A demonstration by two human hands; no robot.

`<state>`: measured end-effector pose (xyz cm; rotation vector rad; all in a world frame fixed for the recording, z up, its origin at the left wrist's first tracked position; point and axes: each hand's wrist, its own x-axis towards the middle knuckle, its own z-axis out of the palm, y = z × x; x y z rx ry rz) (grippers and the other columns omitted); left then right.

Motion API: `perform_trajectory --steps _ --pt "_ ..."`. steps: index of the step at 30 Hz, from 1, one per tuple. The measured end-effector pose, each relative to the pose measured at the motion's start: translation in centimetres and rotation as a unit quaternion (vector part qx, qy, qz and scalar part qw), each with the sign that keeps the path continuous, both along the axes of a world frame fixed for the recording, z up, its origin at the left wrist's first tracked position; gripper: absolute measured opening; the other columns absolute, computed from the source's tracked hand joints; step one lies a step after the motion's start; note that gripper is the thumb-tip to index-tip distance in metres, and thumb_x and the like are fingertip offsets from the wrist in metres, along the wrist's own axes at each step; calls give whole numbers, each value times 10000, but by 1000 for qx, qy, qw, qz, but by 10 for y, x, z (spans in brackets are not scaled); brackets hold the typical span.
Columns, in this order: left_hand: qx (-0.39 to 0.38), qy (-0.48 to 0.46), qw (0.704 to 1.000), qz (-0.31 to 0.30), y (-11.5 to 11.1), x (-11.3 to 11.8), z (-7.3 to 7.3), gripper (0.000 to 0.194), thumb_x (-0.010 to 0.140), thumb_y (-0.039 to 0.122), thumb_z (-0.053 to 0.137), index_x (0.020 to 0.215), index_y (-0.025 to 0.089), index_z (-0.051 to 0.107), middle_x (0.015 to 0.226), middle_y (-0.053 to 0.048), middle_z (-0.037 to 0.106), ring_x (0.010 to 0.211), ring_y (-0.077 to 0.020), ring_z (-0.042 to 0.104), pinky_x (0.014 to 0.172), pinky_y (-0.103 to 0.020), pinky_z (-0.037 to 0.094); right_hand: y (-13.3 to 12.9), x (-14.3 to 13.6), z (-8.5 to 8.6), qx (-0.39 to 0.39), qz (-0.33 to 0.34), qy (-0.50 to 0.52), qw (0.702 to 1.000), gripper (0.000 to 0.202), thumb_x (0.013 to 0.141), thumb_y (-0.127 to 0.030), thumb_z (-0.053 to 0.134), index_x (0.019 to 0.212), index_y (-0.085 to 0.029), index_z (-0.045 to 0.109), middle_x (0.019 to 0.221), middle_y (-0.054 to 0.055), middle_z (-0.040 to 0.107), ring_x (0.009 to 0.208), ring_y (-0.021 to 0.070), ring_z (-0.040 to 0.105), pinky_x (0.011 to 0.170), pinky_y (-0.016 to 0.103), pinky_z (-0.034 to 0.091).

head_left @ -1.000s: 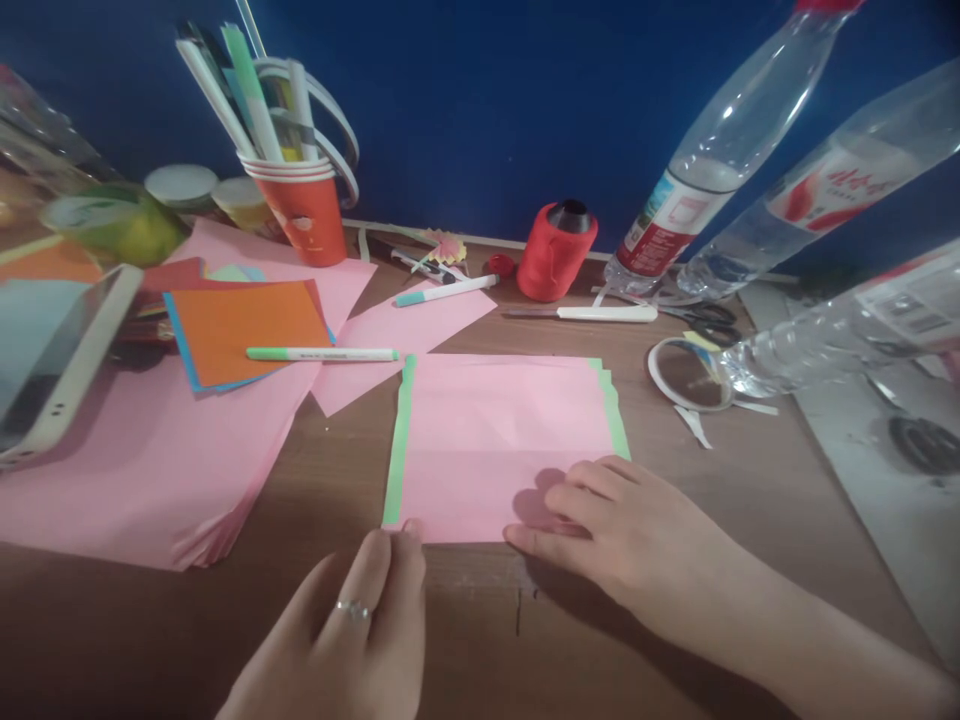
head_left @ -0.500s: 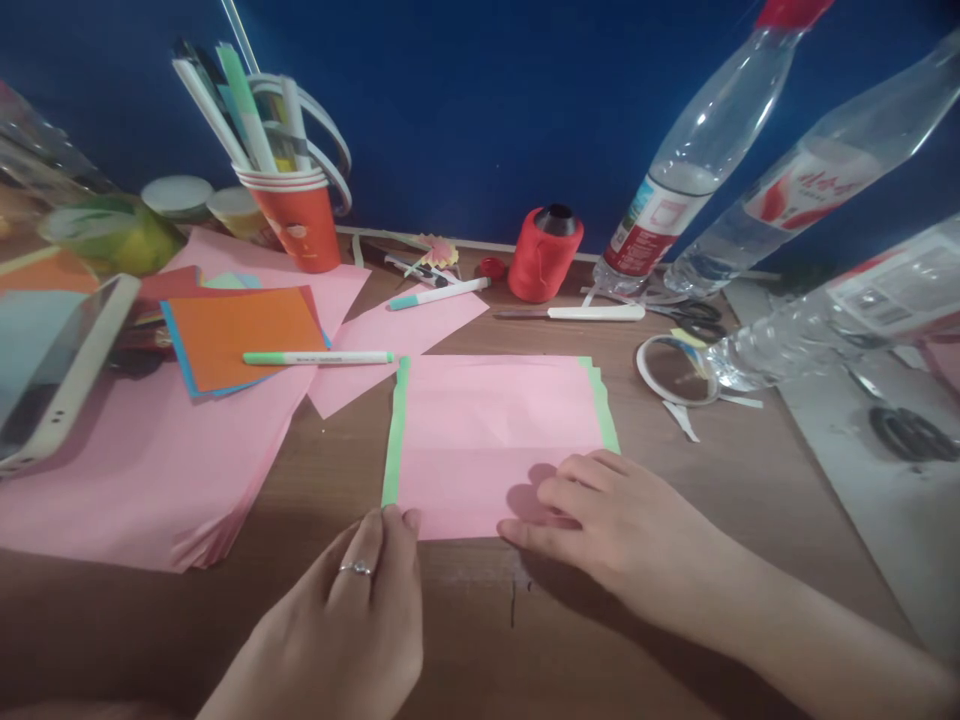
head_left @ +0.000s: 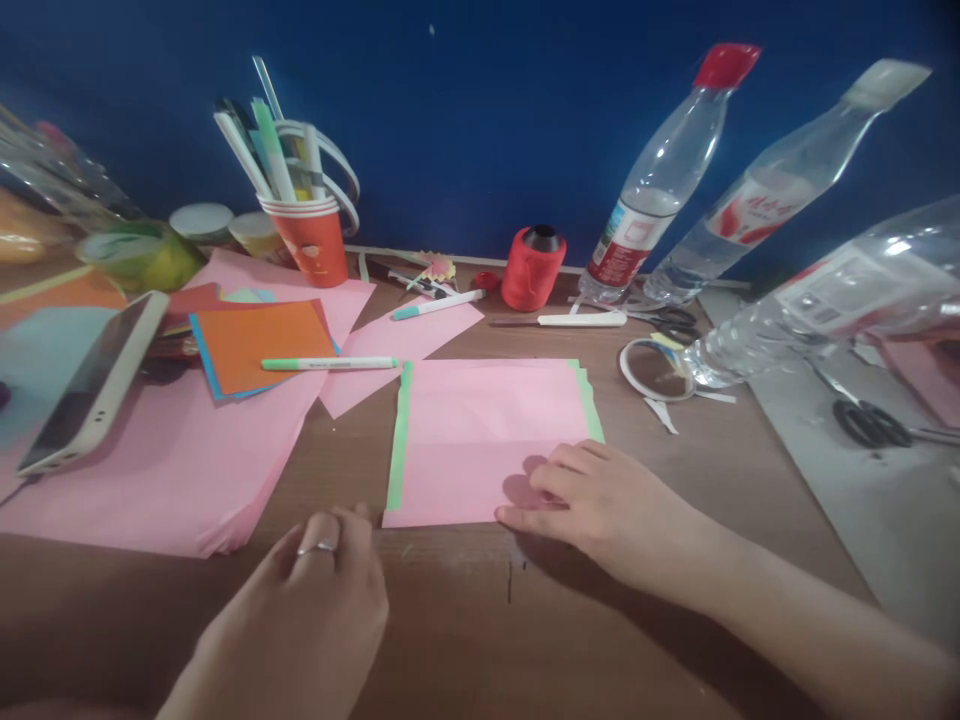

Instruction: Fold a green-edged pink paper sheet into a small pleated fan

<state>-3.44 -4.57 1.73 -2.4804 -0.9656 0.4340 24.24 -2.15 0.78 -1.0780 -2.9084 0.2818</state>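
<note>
A pink sheet (head_left: pixel 480 430) lies flat on the brown table, with a green strip (head_left: pixel 400 440) along its left edge and another (head_left: pixel 589 400) down its right edge. My right hand (head_left: pixel 600 505) rests on the sheet's lower right part, fingers bent and the thumb apart at the bottom edge. Just left of the sheet's lower left corner is my left hand (head_left: pixel 315 590), a ring on one finger. Its fingers are curled together, and their tips are partly hidden; whether they hold something small cannot be made out.
Pink sheets (head_left: pixel 172 470), orange paper (head_left: pixel 262 345) and a phone (head_left: pixel 97 390) lie left. Behind stand a red cup of pens (head_left: pixel 311 245), red thread (head_left: pixel 532 275) and water bottles (head_left: pixel 619 245). A white-handled knife (head_left: pixel 581 320), tape roll (head_left: pixel 656 370) and scissors (head_left: pixel 870 423) lie right.
My left hand has moved left and off the sheet's lower left corner, which now shows. My right hand stays on the sheet. The camera view has shifted slightly.
</note>
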Motion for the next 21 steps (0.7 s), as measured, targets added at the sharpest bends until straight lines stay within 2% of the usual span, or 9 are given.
perform_trajectory --steps 2,4,6,8,10,13,16,19,21 --pt "6 -43 999 21 3 4 8 318 825 75 380 706 123 671 598 -75 530 572 -212 509 526 -352 445 1 0 1 11 2 -6 1000 353 919 -157 441 1204 -337 546 913 32 573 815 170 437 684 295 312" --pt "7 -122 992 -31 5 12 10 332 876 142 387 679 149 654 590 -54 527 579 -196 510 544 -336 433 1 -1 1 21 2 -14 1000 345 924 -169 441 1196 -351 551 889 29 565 803 165 440 678 291 308" --pt "-7 -195 972 -133 7 21 6 265 890 168 411 866 149 675 793 -74 634 776 -215 576 671 -344 461 0 -1 1 36 1 -22 999 325 936 -209 435 1202 -359 545 869 28 558 788 164 441 670 289 309" --pt "-26 -222 956 -192 8 28 -4 302 901 199 423 1142 121 589 1144 -102 612 1056 -240 530 835 -346 444 0 -1 0 54 4 -26 998 333 939 -225 433 1228 -365 526 864 29 554 778 165 444 666 289 315" --pt "-65 -193 963 -177 7 30 -15 354 902 188 411 1223 96 526 1247 -113 564 1119 -241 504 844 -330 445 1 0 -1 62 10 -21 998 367 934 -199 435 1245 -380 511 861 27 550 776 161 449 673 290 326" --pt "-84 -149 973 -153 5 28 -23 364 886 149 407 1225 84 524 1245 -144 565 1101 -263 530 817 -351 469 6 7 -4 48 32 -1 998 368 928 -172 440 1220 -372 543 860 26 561 787 151 460 704 293 343" --pt "-95 -140 974 -149 7 27 -19 392 871 135 420 1253 93 498 1207 -153 583 1040 -254 568 759 -337 495 13 18 -2 8 53 26 998 343 903 -139 473 1148 -334 611 889 30 583 829 142 478 750 290 356" --pt "-115 -130 975 -141 13 31 -13 452 863 133 434 1315 133 430 1197 -129 584 955 -229 592 700 -323 505 16 26 4 -36 50 51 997 334 864 -93 494 1067 -297 665 905 31 593 853 138 492 786 284 364" --pt "-122 -132 973 -141 16 35 -10 430 871 149 433 1301 150 449 1175 -118 593 905 -214 593 704 -331 504 16 27 7 -51 43 58 996 320 856 -95 490 1039 -275 681 900 33 598 863 144 500 803 289 367"
